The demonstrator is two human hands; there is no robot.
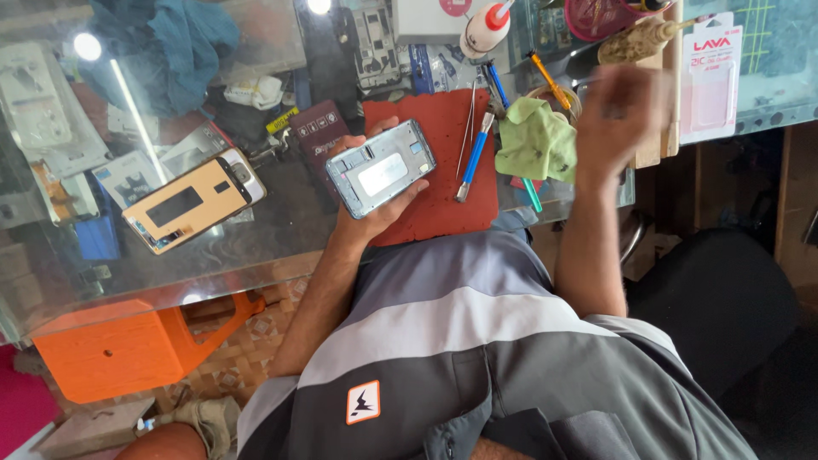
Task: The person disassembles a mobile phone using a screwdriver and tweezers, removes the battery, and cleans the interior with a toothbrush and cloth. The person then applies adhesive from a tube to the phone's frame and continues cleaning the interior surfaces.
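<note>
The left hand grips a phone frame above the red mat. The right hand is blurred; its grip cannot be told. Held one-handed, the frame could slip and drop.

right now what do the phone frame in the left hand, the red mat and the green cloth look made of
Phone frame: probably metal, with a dull silver-grey sheen, held in the left hand. Red mat: likely rubber or foam, matte with a ragged edge. Green cloth: soft fabric, crumpled in folds.
</note>
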